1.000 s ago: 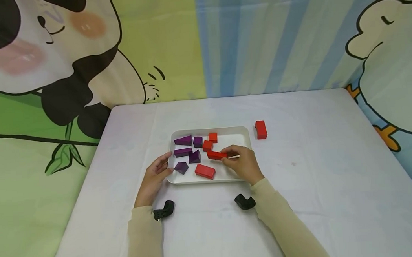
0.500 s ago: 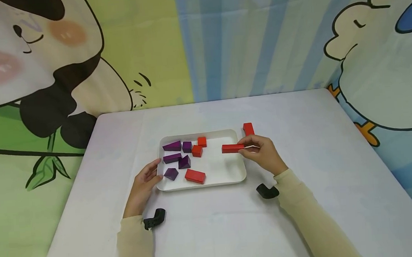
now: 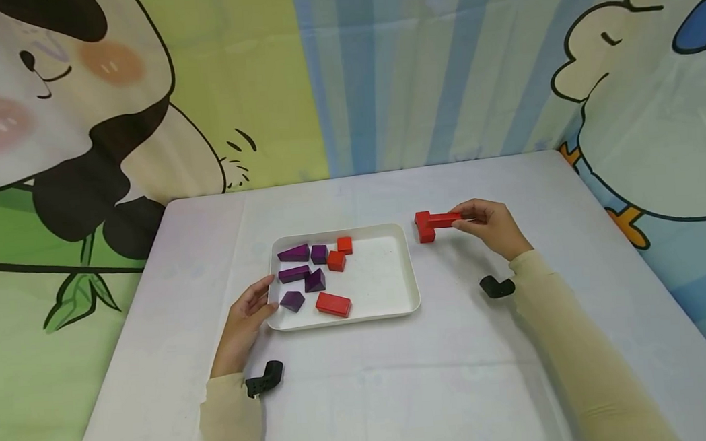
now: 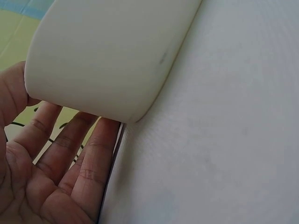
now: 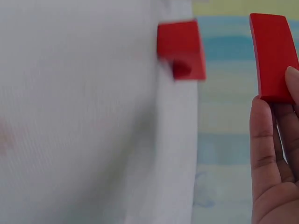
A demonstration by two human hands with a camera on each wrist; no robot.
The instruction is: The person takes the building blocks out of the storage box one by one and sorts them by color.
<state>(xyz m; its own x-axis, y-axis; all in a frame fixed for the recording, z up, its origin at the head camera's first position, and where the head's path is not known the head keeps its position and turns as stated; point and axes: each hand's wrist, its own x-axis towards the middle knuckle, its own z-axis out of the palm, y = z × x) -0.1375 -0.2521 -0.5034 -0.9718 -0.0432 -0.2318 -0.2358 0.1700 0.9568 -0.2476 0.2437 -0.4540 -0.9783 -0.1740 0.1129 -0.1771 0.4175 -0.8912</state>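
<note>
Altogether, five red blocks (image 3: 444,221); five purple (image 3: 315,281).

Can't read any text, label, brand, number or sign in these three views, tbh. Closest thing is a small dark mark (image 4: 162,58) on the tray (image 4: 103,51) in the left wrist view, near its right edge, and it's too blurry to tell if it's lettering.

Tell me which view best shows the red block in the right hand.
Right wrist: it shows the held block large, broad face mostly uncovered. The head view shows it small, visually merging with another red block; left wrist lacks it.
</note>
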